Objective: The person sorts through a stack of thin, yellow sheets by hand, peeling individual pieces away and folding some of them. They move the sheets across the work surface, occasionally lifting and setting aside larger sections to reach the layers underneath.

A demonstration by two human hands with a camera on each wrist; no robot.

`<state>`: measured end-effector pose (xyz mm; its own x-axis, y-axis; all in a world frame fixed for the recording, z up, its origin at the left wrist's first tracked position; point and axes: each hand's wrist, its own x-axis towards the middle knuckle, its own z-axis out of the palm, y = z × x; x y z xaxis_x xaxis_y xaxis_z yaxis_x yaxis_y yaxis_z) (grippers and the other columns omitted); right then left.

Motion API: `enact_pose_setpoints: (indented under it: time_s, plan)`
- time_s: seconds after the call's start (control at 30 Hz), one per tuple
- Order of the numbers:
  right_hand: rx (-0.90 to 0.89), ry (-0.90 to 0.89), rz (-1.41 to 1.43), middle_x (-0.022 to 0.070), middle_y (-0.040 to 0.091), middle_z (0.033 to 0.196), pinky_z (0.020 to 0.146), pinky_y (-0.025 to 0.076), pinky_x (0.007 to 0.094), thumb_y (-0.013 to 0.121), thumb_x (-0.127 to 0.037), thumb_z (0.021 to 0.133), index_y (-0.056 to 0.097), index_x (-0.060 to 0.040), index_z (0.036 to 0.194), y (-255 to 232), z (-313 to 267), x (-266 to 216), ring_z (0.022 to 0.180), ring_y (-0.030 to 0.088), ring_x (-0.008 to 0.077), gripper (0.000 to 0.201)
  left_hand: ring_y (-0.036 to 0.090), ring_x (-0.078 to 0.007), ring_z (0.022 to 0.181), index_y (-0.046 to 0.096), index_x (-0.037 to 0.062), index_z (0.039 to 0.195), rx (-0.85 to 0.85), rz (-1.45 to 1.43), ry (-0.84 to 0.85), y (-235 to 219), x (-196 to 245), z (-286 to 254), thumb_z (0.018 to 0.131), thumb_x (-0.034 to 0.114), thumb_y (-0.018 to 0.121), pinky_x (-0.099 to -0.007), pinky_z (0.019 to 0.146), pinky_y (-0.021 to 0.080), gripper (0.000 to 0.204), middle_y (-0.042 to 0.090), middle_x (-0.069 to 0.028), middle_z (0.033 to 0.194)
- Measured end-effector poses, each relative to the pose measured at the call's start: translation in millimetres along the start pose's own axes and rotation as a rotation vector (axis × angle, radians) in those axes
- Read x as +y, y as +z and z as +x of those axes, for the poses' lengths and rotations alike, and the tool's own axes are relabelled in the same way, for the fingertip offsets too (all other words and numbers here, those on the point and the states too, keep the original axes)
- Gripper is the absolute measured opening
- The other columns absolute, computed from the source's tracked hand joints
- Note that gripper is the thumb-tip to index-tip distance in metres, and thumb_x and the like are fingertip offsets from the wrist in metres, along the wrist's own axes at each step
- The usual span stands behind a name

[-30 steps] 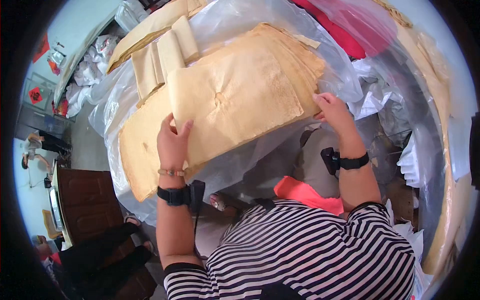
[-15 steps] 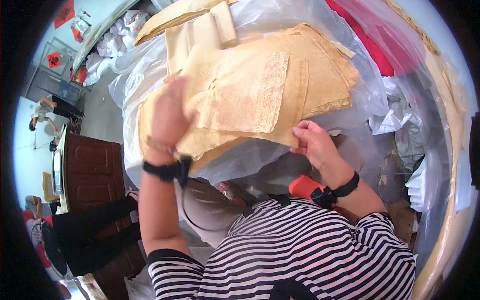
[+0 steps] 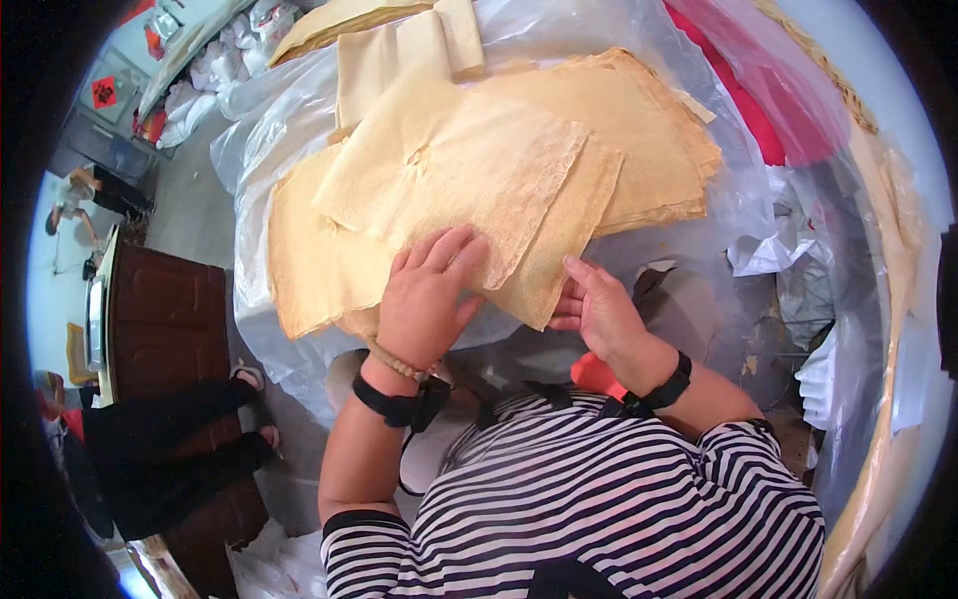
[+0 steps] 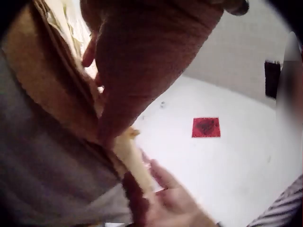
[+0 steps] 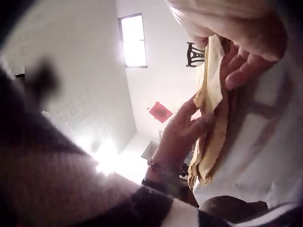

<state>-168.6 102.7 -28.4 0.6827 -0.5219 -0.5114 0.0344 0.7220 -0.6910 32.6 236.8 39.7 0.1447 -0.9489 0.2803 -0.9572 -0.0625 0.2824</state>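
Note:
A pile of thin tan sheets with rough edges, like tofu skin, lies fanned in front of me. On top is a pale tan sheet (image 3: pixel 449 165) with a puckered hole; another sheet (image 3: pixel 559 240) sticks out beneath its right side. My left hand (image 3: pixel 429 295) rests on the top sheet's near edge, fingers extended over it and thumb out to the side. With my right hand (image 3: pixel 604 314) I pinch the near corner of the lower sheet, thumb above and fingers underneath. Both hands also show at the sheets' edge in the right wrist view, the left hand (image 5: pixel 173 137) facing the right hand (image 5: pixel 241 28).
Clear plastic (image 3: pixel 254 230) spreads under the pile. More stacked sheets (image 3: pixel 649 150) lie at the right, and folded strips (image 3: pixel 389 60) behind. A red cloth (image 3: pixel 733 95) lies under plastic at the far right. A brown cabinet (image 3: pixel 165 319) and other people are at the left.
The left hand has left the pile's left side and come down near the middle edge. The right hand has moved nearer my body, and the upper sheets have turned, their right corner toward me.

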Motion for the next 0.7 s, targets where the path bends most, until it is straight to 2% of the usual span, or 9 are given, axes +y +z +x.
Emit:
enact_pose_setpoints:
  time_s: [0.1,0.23,0.33,0.43,0.47,0.53,0.6,0.67,0.7]
  plan:
    - [0.006,0.028,-0.105,0.0103,0.071,0.103,0.072,0.059,0.0328,0.058,-0.037,0.102,0.059,-0.0036,0.125,-5,7,3,0.083,0.072,0.0206,0.041,0.056,-0.028,0.125,0.065,0.0187,0.13,0.066,0.125,0.07,10,-1,-1,0.071,0.015,0.078,-0.0434,0.102,0.045,0.061,0.061,-0.0059,0.133]
    - [-0.018,0.035,-0.14,0.0121,0.073,0.105,0.072,0.059,0.0322,0.059,-0.036,0.102,0.061,-0.0019,0.125,6,3,-1,0.085,0.073,0.0206,0.041,0.057,-0.0292,0.126,0.07,0.0203,0.124,0.046,0.054,0.071,8,-4,-6,0.074,0.012,0.074,-0.0433,0.101,0.046,0.052,0.063,-0.0055,0.132]
    - [-0.102,0.034,-0.224,0.011,0.074,0.096,0.071,0.059,0.0325,0.06,-0.028,0.103,0.068,-0.0017,0.107,24,-10,0,0.081,0.073,0.0218,0.027,0.057,-0.031,0.129,0.072,0.0201,0.122,0.082,0.085,0.073,11,-4,-9,0.075,0.01,0.071,-0.0438,0.102,0.047,0.048,0.065,-0.0067,0.132]
    - [-0.426,-0.072,-0.558,0.0106,0.073,0.088,0.07,0.057,0.0317,0.064,-0.017,0.099,0.072,-0.001,0.094,42,-38,-16,0.078,0.072,0.0216,0.018,0.057,-0.0311,0.13,0.072,0.0172,0.122,0.134,-0.08,0.068,16,-28,-23,0.079,0.01,0.07,-0.0442,0.103,0.047,0.044,0.066,-0.0095,0.132]
    - [-0.514,-0.478,-0.965,0.0121,0.073,0.084,0.071,0.057,0.0321,0.071,-0.011,0.093,0.074,-0.0019,0.091,41,-46,-32,0.078,0.072,0.0217,0.01,0.057,-0.0306,0.13,0.072,0.0157,0.123,0.149,-0.184,0.066,13,-36,-27,0.081,0.01,0.07,-0.0438,0.103,0.047,0.042,0.067,-0.0102,0.133]
    - [-0.403,-1.047,-1.217,0.0117,0.074,0.087,0.074,0.056,0.032,0.078,-0.019,0.085,0.074,-0.0006,0.102,21,-51,-51,0.08,0.072,0.0229,0.025,0.06,-0.028,0.126,0.071,0.0119,0.124,0.172,-0.463,0.017,-2,-51,-38,0.088,0.013,0.069,-0.041,0.101,0.048,0.036,0.067,-0.0105,0.132]
    - [0.055,-1.27,-1.225,0.0134,0.073,0.104,0.087,0.055,0.0356,0.082,-0.024,0.083,0.068,-0.0004,0.12,-2,-51,-65,0.098,0.071,0.0274,0.047,0.062,-0.0247,0.121,0.07,0.0081,0.125,0.229,-0.67,-0.092,-15,-67,-39,0.094,0.018,0.067,-0.0378,0.098,0.05,0.032,0.069,-0.0103,0.129]
    - [0.185,-1.398,-1.102,0.0162,0.067,0.123,0.101,0.049,0.0392,0.081,-0.027,0.084,0.054,-0.0007,0.139,7,-25,-98,0.117,0.063,0.029,0.068,0.065,-0.0216,0.112,0.069,0.0048,0.125,0.246,-0.774,-0.324,-25,-78,-32,0.098,0.022,0.066,-0.0349,0.093,0.051,0.032,0.071,-0.0095,0.123]
    - [0.143,-1.367,-1.11,0.0172,0.065,0.127,0.106,0.046,0.0391,0.081,-0.028,0.084,0.049,-0.0004,0.144,6,-4,-108,0.123,0.059,0.0279,0.073,0.065,-0.0201,0.108,0.069,0.0035,0.125,0.232,-0.791,-0.478,-29,-84,-24,0.1,0.024,0.065,-0.0336,0.091,0.052,0.032,0.072,-0.0088,0.119]
